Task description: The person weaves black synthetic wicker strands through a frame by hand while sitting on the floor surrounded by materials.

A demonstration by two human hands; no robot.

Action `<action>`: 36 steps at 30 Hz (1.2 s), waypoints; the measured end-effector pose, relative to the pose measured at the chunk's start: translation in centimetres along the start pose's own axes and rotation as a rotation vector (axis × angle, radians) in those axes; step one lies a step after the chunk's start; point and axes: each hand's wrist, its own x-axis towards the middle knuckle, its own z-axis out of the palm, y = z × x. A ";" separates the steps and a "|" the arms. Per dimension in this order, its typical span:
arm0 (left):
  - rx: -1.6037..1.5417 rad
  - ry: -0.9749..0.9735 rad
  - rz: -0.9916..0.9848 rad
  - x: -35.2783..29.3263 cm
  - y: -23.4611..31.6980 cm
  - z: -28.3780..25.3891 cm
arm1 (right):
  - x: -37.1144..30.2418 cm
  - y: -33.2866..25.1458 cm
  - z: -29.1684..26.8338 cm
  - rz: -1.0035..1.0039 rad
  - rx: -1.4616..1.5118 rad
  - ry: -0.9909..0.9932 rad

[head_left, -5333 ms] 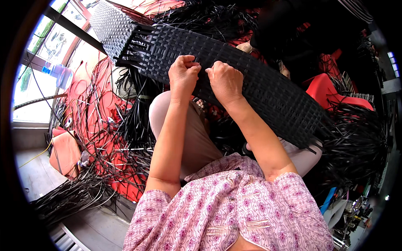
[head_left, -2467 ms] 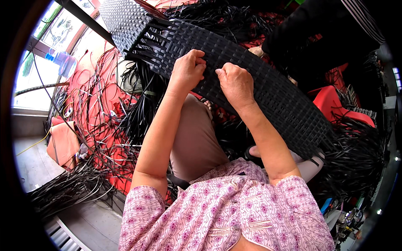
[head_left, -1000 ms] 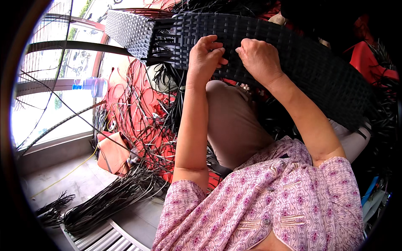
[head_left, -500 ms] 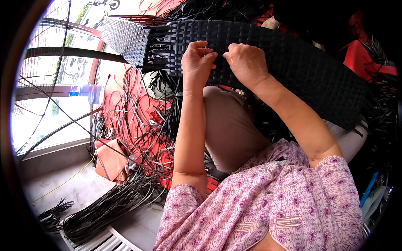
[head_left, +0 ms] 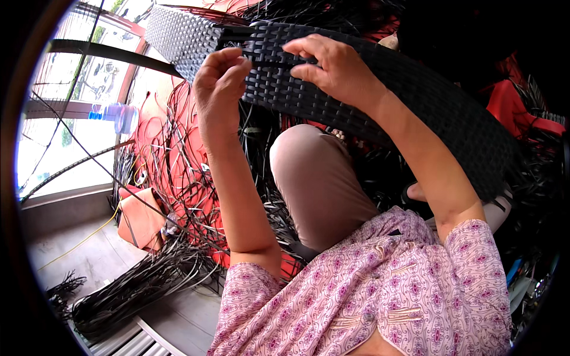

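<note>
A long dark woven wicker panel [head_left: 279, 89] lies across the top of the view, over my bent knee. My left hand [head_left: 221, 83] is raised at its left part, beside a gap in the weave where bare black strips show. Its thumb and fingers are pinched together; what lies between them is too small to make out. To the right, my right hand [head_left: 338, 65] hovers over the panel's upper face. Its fingers and thumb are stretched apart, with nothing visible held. A dark line runs along the weave between both hands.
Tangled black strips lie over a red floor covering [head_left: 157, 127] at left. A thick bundle of strips [head_left: 136, 291] rests on the pale floor at lower left, near an orange-pink folded piece [head_left: 142, 219]. A clear bottle [head_left: 122, 117] is by the window. Red plastic [head_left: 507, 104] stands at right.
My left hand has moved left, away from the right hand. The right hand has opened from a closed grip and shifted slightly. The gap between the hands is wider.
</note>
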 end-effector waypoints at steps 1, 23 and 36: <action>-0.006 -0.034 0.004 -0.3 0.9 0.4 | 1.0 -0.5 0.3 -0.008 0.118 0.026; 0.537 -0.007 -0.031 0.5 -7.7 3.5 | 0.3 -0.5 1.1 0.535 -0.378 -0.100; 0.527 0.005 -0.069 -0.3 -7.5 3.6 | 0.8 -1.4 1.8 0.590 -0.447 -0.123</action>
